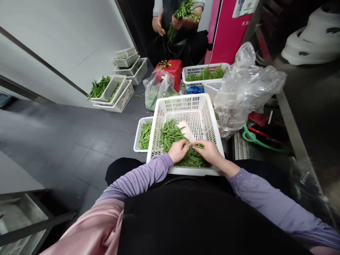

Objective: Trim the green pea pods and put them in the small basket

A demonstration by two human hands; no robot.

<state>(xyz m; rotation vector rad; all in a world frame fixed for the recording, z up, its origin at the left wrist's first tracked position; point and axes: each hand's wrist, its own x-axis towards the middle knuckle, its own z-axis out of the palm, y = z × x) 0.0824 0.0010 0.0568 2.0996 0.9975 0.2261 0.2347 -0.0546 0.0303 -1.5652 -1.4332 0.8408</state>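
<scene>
A large white plastic basket (pixel 156 124) rests at my lap, and both hands are over its front part. My right hand (pixel 208 150) is closed around a green pea pod (pixel 199 146), part of which shows between the fingers. Close beside it, fingertips nearly touching, my left hand (pixel 180 150) is pinched; what it grips is hidden. A heap of pea pods (pixel 170 132) lies on the basket's left side, behind my left hand. Under and in front of my hands is a pile of thin green trimmings (pixel 195 159).
A small white basket of pods (pixel 145 136) stands at left. Beyond are plastic bags (pixel 167 86), a red stool (pixel 175 72), a basket of green stems (pixel 205 73) and stacked baskets (pixel 117 101). A large clear bag (pixel 244 88) stands right. Opposite, a person's hand (pixel 177 22) holds greens.
</scene>
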